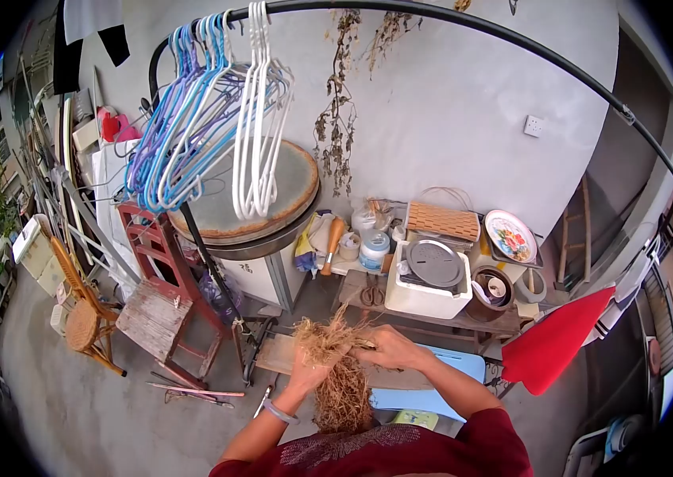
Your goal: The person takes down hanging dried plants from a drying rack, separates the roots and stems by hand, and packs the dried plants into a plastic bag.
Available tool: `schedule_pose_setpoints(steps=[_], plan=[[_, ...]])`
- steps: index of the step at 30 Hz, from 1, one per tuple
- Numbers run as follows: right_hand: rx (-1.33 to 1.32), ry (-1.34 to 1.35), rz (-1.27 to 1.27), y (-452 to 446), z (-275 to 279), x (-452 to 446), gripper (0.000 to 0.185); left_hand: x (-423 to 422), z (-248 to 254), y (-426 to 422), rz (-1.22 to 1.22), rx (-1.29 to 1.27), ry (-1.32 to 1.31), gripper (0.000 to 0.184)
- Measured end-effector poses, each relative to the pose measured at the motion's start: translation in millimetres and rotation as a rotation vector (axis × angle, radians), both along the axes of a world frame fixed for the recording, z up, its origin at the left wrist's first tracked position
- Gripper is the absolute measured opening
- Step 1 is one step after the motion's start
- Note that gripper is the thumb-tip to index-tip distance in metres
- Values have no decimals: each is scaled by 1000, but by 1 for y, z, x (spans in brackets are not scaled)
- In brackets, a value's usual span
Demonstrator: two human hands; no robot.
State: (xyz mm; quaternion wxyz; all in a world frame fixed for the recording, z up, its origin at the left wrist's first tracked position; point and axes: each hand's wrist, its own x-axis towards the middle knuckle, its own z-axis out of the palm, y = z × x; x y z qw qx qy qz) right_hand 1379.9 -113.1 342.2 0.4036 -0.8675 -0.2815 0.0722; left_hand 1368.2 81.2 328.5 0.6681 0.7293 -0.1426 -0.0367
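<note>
My left hand [311, 372] is closed around a bundle of dry roots [325, 340], tan and stringy, with loose ends sticking up above the fist. Close beside it, my right hand [388, 348] has its fingers pinched on the bundle's right side, where a few stalk-like ends show. A larger brown mass of the same tangled fibres [343, 401] hangs or lies just below my hands, against the dark red shirt. Whether it joins the held bundle, I cannot tell.
Beyond my hands, a low bench [479, 322] carries a white box [432, 298], scissors [371, 296] and jars. A light blue stool [460, 362] stands at right. Hangers [257, 143] dangle from a black rail [448, 17]. A red wooden chair [154, 318] is at left.
</note>
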Motion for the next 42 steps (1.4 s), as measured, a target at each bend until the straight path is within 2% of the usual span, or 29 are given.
schedule_pose_setpoints(steps=[1,3,5,9,13,17,19,21,24,27,30,32,35,37,40,42], plan=[[27,0,16,4,-5,-7,33,-3,0,4,-26,75,34,37],[63,-30,39,4,-8,-8,33,-5,4,7,-74,89,-64,35],[-91,105,29,5,20,-17,39,-6,-5,7,-103,43,-125,35],[-12,281,53,1,26,-17,35,2,-20,3,-181,135,-164,36],[40,310,113,-13,16,-6,40,6,-10,-9,-113,94,-129,35],[51,246,54,-27,9,1,45,15,-22,-33,-99,-70,-47,32],[12,205,1,-35,-4,5,47,23,-38,-45,-122,-373,162,32],[4,197,16,-44,-8,10,50,32,-40,-53,-143,-401,172,32],[-58,226,35,-50,9,14,56,33,-21,-50,-138,-10,-137,31],[-58,244,41,-49,27,20,61,42,-20,-48,-108,90,-138,29],[-118,152,58,-51,39,29,64,45,-17,-42,-50,-16,-106,25],[-147,205,61,-51,56,36,63,47,-18,-33,-4,6,-132,24],[-192,38,106,-54,67,49,58,52,-30,-21,59,-67,-99,23],[-126,-51,51,-52,74,56,47,55,-44,-12,96,-122,-68,22],[-23,-190,-58,-50,88,71,34,50,-52,2,124,-1,-128,20],[54,-268,-136,-51,96,92,37,41,-39,11,122,28,-93,22]])
